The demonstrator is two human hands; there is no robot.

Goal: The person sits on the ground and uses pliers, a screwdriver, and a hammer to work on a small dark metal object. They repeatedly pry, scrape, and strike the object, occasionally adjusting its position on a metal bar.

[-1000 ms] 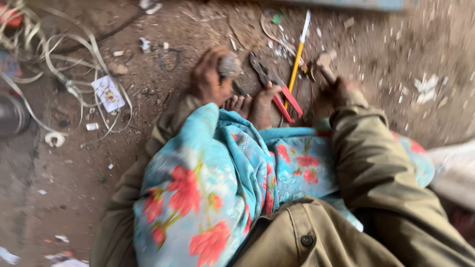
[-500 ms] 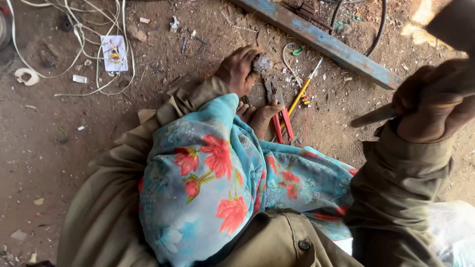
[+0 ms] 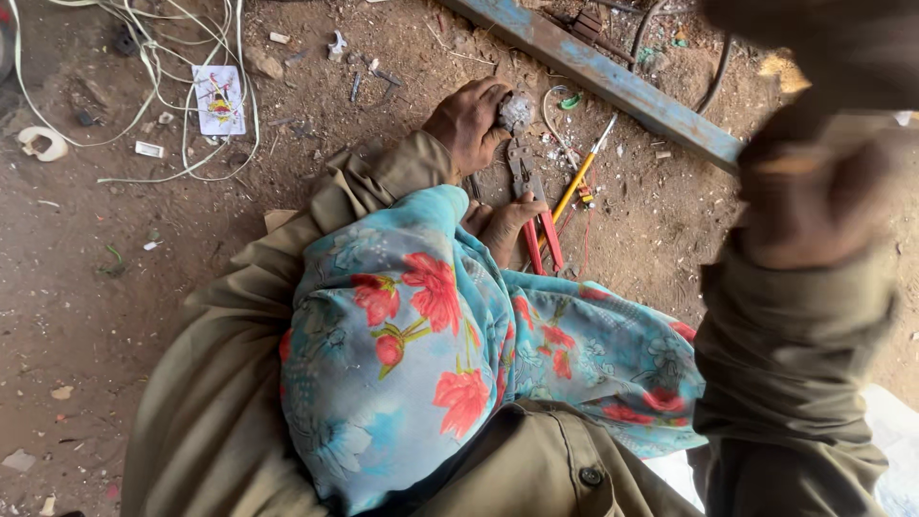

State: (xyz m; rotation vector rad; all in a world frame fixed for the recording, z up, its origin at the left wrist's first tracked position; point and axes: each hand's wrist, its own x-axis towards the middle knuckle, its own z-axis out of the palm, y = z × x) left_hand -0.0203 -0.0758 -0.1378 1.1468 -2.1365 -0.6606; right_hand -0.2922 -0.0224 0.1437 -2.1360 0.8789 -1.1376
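While the left hand (image 3: 469,123) pinches a grey lump (image 3: 515,111) above red-handled pliers (image 3: 532,206), the right hand (image 3: 814,196) — blurred — cannot be read.

Dirt floor (image 3: 86,306) is a proper mess tbh. White wires (image 3: 144,67) tangled up top left, looping around a small white card (image 3: 219,100) with colourful print. A pale ring-shaped scrap (image 3: 41,144) sits just left of them. Long blue metal bar (image 3: 613,81) runs diagonally across the top, dark cables (image 3: 713,81) behind it.

Bare dirt floor (image 3: 115,287) (littered with white wires (image 3: 144,57)) under a blue metal beam (image 3: 613,81).
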